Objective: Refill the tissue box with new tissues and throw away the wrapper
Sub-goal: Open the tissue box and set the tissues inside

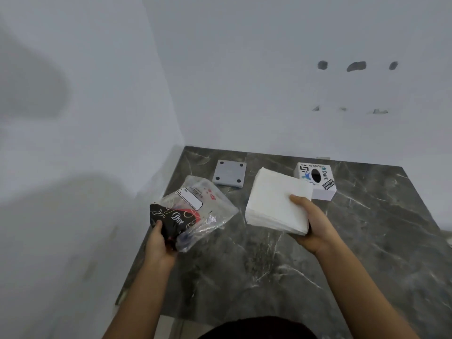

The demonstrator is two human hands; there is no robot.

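Observation:
My right hand (311,226) grips a thick stack of white square tissues (274,201) by its near right corner, thumb on top, just above the dark marble table (269,265). My left hand (159,243) holds the empty plastic wrapper (193,211), clear with a black and red printed part, by its near end. The white tissue box (318,182), with stickers and an oval opening on top, stands behind the stack at the back right. A grey square plate (228,173) with four dark dots, apparently the box's base, lies at the back left.
White walls close the table in on the left and at the back. The table's near edge runs just in front of my body. Bare marble lies between my forearms and to the right.

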